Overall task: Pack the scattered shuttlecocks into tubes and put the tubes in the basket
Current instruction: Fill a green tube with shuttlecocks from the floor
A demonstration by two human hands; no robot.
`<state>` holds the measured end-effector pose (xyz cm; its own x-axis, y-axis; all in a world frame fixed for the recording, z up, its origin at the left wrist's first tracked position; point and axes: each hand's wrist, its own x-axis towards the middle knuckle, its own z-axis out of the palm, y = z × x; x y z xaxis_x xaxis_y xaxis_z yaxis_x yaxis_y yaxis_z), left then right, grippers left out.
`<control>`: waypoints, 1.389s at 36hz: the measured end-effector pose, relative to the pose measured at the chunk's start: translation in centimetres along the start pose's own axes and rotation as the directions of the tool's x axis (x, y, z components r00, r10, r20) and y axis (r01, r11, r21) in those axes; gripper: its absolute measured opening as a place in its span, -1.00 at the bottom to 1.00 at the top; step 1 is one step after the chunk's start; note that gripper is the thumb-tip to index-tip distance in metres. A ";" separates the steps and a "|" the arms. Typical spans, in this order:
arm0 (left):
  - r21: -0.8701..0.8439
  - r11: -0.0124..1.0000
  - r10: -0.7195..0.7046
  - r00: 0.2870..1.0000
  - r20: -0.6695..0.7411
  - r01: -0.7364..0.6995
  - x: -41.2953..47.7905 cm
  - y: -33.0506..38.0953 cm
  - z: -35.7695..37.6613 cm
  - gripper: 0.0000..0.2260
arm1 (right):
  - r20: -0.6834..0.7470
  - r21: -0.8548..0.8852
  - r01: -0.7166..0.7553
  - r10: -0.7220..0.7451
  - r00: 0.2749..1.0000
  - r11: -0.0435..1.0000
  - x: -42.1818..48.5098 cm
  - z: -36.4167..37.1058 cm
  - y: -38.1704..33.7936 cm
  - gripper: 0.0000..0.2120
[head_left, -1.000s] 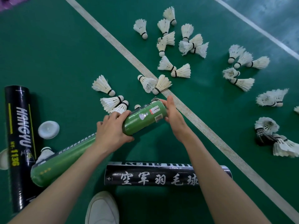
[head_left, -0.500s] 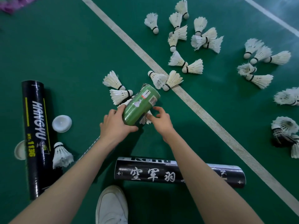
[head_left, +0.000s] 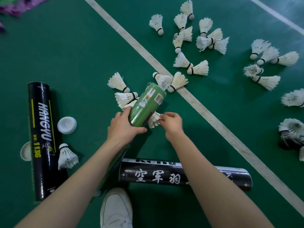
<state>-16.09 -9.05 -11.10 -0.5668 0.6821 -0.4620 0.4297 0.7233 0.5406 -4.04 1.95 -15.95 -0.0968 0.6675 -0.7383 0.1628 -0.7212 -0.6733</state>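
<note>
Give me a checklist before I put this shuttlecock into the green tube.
1. Left hand gripping green tube: ok.
2. Right hand pinching shuttlecock by its feathers: ok.
3. Shuttlecock lined up with the tube's mouth: not ok, it sits beside the tube's wall.
4. Tube's far end open: cannot tell.
5. Basket in view: not ok.

Floor (head_left: 74, 51): dark green, white woven-textured line (head_left: 194, 102). Shuttlecocks (head_left: 199, 68): white feathers, black bands. Held tube (head_left: 144, 106): light green, barcode label. Two lying tubes (head_left: 42, 129): black; one yellow-striped, white lettering. Shoe (head_left: 116, 209): white.
</note>
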 end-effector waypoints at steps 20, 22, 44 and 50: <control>0.243 0.958 0.126 0.986 0.107 -0.149 -0.8 4.3 2.0 -0.18 | -0.065 -0.192 0.693 -0.714 0.697 0.694 -3.0 -11.1 -7.9 -0.73; 0.234 0.957 0.150 0.983 0.109 -0.172 -0.9 4.9 2.2 -0.19 | 0.031 -0.240 0.697 -0.712 0.701 0.676 -3.2 -11.3 -7.8 -0.73; 0.214 0.898 0.380 0.923 0.058 -0.384 -2.8 7.3 3.4 -0.19 | -0.134 -0.040 0.727 -0.724 0.676 0.686 -5.6 -16.1 -8.7 -0.72; 0.215 0.884 0.412 0.909 0.063 -0.416 -2.9 9.4 3.6 -0.19 | -0.021 0.041 0.666 -0.665 0.746 0.745 -5.8 -16.8 -8.9 -0.76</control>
<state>-7.89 -3.81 -7.16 -0.2936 0.9249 -0.2418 0.7665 0.3789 0.5187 11.57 7.58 -5.06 -0.1603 0.9818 -0.1020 0.0161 -0.1007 -0.9948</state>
